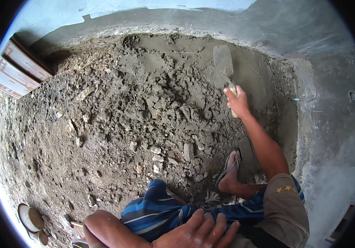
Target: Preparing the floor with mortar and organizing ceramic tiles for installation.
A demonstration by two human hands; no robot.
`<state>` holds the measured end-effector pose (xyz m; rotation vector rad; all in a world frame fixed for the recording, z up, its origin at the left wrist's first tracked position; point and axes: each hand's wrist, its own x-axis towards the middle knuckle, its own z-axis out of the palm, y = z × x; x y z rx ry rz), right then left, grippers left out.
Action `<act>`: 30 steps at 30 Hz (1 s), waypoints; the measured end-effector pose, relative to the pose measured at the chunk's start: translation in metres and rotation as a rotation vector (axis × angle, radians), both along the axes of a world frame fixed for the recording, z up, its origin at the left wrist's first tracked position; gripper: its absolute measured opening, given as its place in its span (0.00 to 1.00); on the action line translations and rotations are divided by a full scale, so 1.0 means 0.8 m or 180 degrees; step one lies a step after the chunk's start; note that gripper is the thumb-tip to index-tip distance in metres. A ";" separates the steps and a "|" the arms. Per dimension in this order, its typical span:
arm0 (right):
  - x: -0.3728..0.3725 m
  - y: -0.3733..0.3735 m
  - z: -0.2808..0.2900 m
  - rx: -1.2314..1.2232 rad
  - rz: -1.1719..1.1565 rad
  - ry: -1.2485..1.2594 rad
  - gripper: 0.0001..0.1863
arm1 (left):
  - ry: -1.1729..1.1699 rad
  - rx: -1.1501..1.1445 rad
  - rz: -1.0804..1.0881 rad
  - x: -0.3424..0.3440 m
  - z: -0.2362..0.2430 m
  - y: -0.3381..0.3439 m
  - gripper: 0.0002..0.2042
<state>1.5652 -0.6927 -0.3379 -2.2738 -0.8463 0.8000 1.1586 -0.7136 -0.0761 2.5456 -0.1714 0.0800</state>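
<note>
My right hand (238,101) is closed round the wooden handle of a trowel (223,61). The flat grey blade points away from me and rests on or just over wet mortar (250,72) near the far wall; I cannot tell whether it touches. Rough, lumpy mortar (173,78) lies to the blade's left, and a smoother patch spreads on its right. My left hand (196,231) lies over my lap by the blue striped shorts (157,211), fingers stretched out and slightly apart, holding nothing.
Grey plastered walls (326,45) bound the ground at the back and right. Stony soil (61,149) covers the left side. Brown-and-white panels (20,70) lean at the far left; a round bucket (30,218) sits at the near left. A sandalled foot (229,173) stands beside the mortar.
</note>
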 end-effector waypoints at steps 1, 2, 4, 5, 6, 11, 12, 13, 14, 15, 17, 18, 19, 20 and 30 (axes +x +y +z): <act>-0.006 0.017 -0.001 0.0529 -0.0079 -0.0242 0.27 | 0.0113 0.0017 -0.0173 0.000 0.003 0.000 0.23; -0.012 0.024 -0.001 0.1043 -0.0083 -0.0365 0.24 | 0.0182 0.0023 -0.0245 0.001 0.003 0.000 0.23; -0.027 0.011 0.000 0.0915 -0.0184 0.0197 0.21 | 0.0079 -0.0089 -0.0048 0.001 0.003 0.000 0.22; -0.038 -0.011 -0.001 0.0745 -0.0244 0.0841 0.19 | -0.0096 -0.0224 0.0210 0.001 0.002 0.000 0.22; -0.045 -0.041 0.001 0.0443 -0.0373 0.0840 0.17 | -0.0096 -0.0265 0.0213 0.002 0.000 0.000 0.22; -0.136 -0.188 -0.028 -0.0025 -0.1675 0.1107 0.14 | -0.0371 -0.0352 0.0241 -0.003 -0.004 -0.004 0.21; -0.165 -0.191 -0.042 -0.0040 -0.1577 0.1561 0.13 | -0.0366 -0.0347 0.0257 -0.004 -0.005 -0.006 0.21; -0.193 -0.179 -0.060 -0.0231 -0.1535 0.1899 0.12 | -0.0152 -0.0026 -0.0147 -0.007 -0.004 -0.008 0.21; -0.222 -0.164 -0.073 -0.0031 -0.1339 0.2564 0.11 | -0.0044 0.0162 -0.0358 -0.007 -0.006 -0.010 0.21; -0.246 -0.138 -0.085 -0.0187 -0.1038 0.2655 0.10 | 0.0055 0.0340 -0.0575 -0.009 -0.006 -0.012 0.22; -0.286 -0.078 -0.094 -0.0531 -0.0373 0.1231 0.07 | -0.0320 -0.0332 0.0166 -0.007 -0.013 -0.012 0.22; -0.289 -0.050 -0.087 -0.0519 -0.0588 0.1210 0.07 | -0.0325 -0.0283 0.0079 -0.007 -0.016 -0.010 0.22; -0.288 -0.027 -0.074 -0.0425 -0.0202 0.1410 0.05 | -0.0356 0.0127 0.0107 -0.006 -0.018 -0.009 0.22; -0.286 -0.009 -0.059 -0.0349 0.0176 0.1610 0.05 | -0.0367 0.0304 0.0081 -0.004 -0.020 -0.007 0.23; -0.253 0.070 -0.007 -0.0510 0.1359 -0.1067 0.18 | -0.0439 -0.0152 0.0242 -0.019 -0.021 -0.016 0.21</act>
